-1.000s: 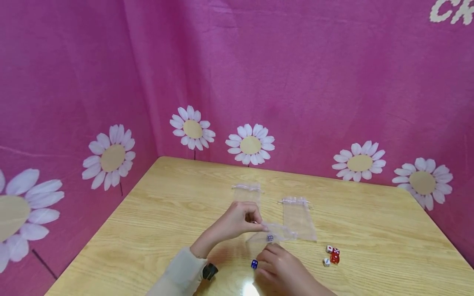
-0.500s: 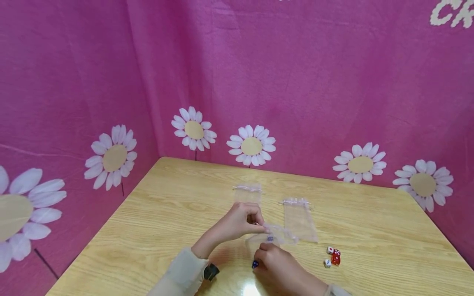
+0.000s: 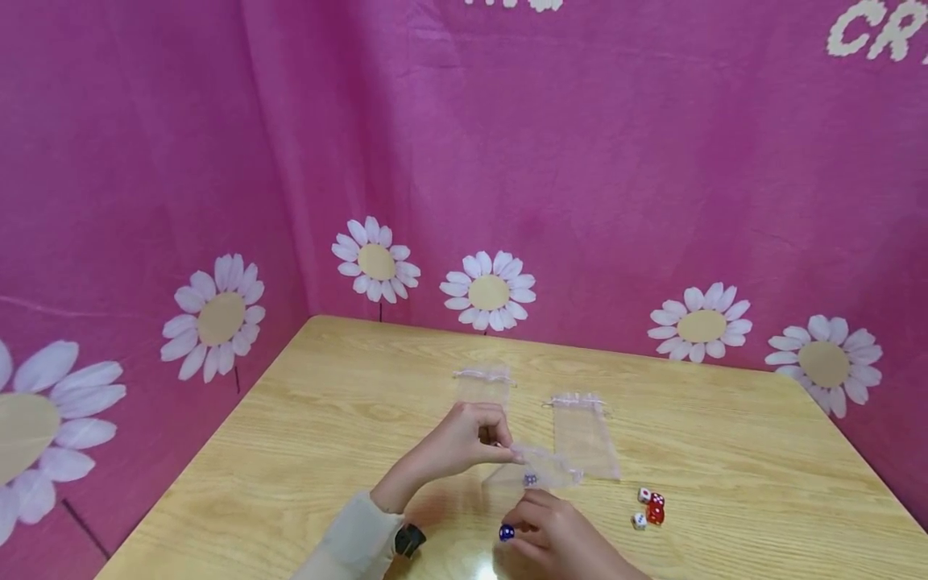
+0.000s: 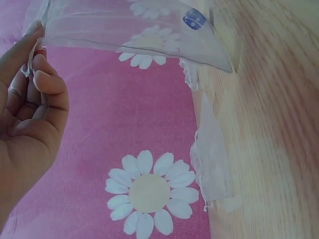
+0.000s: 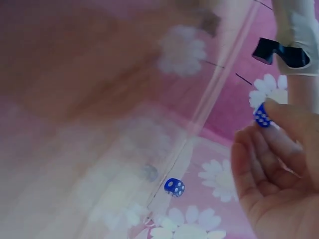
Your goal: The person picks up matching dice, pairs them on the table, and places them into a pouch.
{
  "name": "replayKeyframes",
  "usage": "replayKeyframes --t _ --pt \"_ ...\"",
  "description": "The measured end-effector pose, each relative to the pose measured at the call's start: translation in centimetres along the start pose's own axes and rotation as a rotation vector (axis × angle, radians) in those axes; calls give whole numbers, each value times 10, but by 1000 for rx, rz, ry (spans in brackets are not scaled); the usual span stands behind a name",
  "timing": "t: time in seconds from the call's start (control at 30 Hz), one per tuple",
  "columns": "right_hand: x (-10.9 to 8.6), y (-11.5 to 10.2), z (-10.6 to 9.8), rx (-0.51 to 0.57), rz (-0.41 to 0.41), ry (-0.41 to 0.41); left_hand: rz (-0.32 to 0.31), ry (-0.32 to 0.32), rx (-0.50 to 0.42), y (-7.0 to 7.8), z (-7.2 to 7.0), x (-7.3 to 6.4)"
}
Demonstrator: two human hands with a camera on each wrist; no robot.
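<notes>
My left hand (image 3: 464,439) pinches the rim of a sheer white drawstring pouch (image 3: 551,469) between thumb and fingers. The pouch hangs slanting above the table, and a blue die (image 4: 194,19) shows through its mesh near the bottom. Just below and in front of it, my right hand (image 3: 561,532) holds a second blue die (image 3: 506,532) between thumb and fingertip. That die is off the table in the right wrist view, its white pips showing. A tiny reddish spot behind the left fingers is too small to make out.
Two more sheer pouches lie flat behind the hands, one at the back (image 3: 484,388), partly hidden by my left hand, and another (image 3: 586,439) to its right. Red dice (image 3: 656,511) and white dice (image 3: 639,521) cluster right of my right hand. Pink flowered cloth (image 3: 580,201) backs the table.
The blue die that stood on the table by my right fingertips is now lifted in that hand's pinch. The left hand keeps its hold on the pouch, almost unmoved.
</notes>
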State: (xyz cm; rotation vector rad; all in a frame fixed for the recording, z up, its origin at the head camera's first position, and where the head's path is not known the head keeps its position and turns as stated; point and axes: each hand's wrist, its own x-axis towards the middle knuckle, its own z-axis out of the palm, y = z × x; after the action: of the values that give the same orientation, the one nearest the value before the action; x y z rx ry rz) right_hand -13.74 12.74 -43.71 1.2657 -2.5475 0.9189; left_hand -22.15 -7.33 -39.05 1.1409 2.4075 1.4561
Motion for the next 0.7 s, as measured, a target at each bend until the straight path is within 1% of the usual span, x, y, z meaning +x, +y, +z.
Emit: replayKeyframes --t 0.03,0.1,0.2,0.3,0.37,0.43,0.5,0.63,0.7 --pt "-2 0 -2 22 0 16 5 -3 0 -1 0 0" --pt "-6 -2 -4 40 -37 83 13 -9 2 -1 0 1" --pt "-12 -5 -8 42 -118 219 16 -18 2 -2 0 1" --pt "-14 -8 -16 21 -217 379 -3 -27 -2 -2 0 2" --pt "-15 -11 -25 10 -247 462 -16 -33 -13 -1 0 2" --pt "-17 -12 -34 -3 -246 527 -24 -37 -24 0 1 2" --pt "-19 -11 -43 -27 -213 572 -23 -40 -34 1 1 1" --pt "-24 -7 -55 -88 -143 623 -5 -49 -47 2 2 0" --pt "-26 -3 -57 -113 -141 640 1 -53 -50 2 3 0"
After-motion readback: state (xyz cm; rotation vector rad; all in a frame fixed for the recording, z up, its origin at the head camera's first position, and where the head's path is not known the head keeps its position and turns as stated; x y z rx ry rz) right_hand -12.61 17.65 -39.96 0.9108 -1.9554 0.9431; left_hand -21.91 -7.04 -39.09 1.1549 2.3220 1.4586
